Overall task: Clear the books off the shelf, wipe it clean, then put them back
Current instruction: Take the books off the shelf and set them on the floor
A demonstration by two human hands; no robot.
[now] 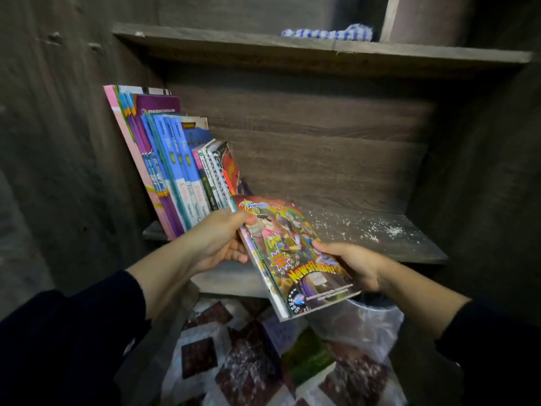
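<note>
Our left hand (218, 240) and right hand (352, 263) both clamp a thin stack of comic books (295, 256), held flat just off the front edge of the wooden shelf (380, 232). We judge the clearing step underway: leaning books (172, 165) remain at the shelf's left end. Next, set this stack aside, then lift those. White crumbs (377, 228) dust the bare board to the right. A checked cloth (328, 33) lies on the shelf above; plastic-wrapped packets (248, 367) sit below.

Looks like a home storage nook: dark wood-grain shelf unit (322, 159), schoolbooks and comics (175, 159) leaning at left, checked cloth (328, 33) on far upper shelf, bagged clutter (263, 361) near, below.
</note>
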